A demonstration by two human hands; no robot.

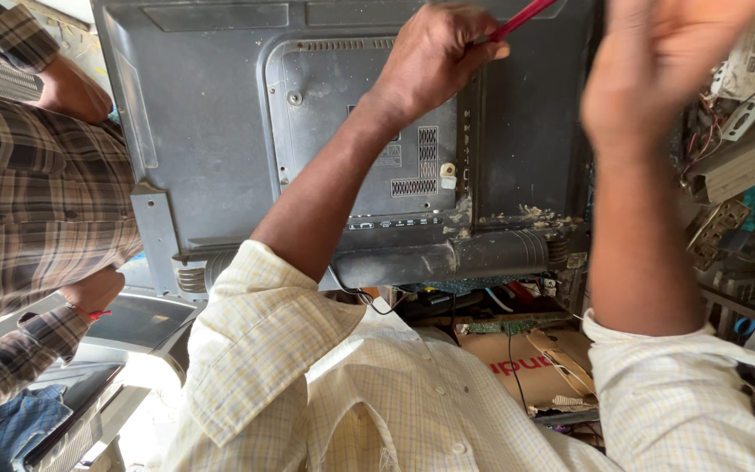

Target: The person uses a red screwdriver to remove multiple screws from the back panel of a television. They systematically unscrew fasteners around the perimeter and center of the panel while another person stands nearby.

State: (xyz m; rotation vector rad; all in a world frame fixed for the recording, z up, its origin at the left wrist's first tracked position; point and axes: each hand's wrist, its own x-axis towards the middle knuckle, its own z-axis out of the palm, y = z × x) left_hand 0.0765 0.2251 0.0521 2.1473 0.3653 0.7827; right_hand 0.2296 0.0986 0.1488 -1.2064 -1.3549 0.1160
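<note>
A flat television lies with its dark grey back panel (211, 131) facing me, dusty along its lower edge. My left hand (434, 57) rests on the raised centre cover of the panel and grips a thin red-handled tool (522, 17), whose tip is hidden behind my fingers. My right hand (657, 61) is lifted over the right side of the panel. It is blurred and its fingers run out of the picture, so I cannot say whether it holds anything. Both my sleeves are pale yellow check.
Another person in a brown plaid shirt stands at the left, one hand (89, 293) at the television's lower left corner bracket. A cardboard box (517, 358), loose cables and a green circuit board lie under the set. Electronic scrap (744, 149) is piled at the right.
</note>
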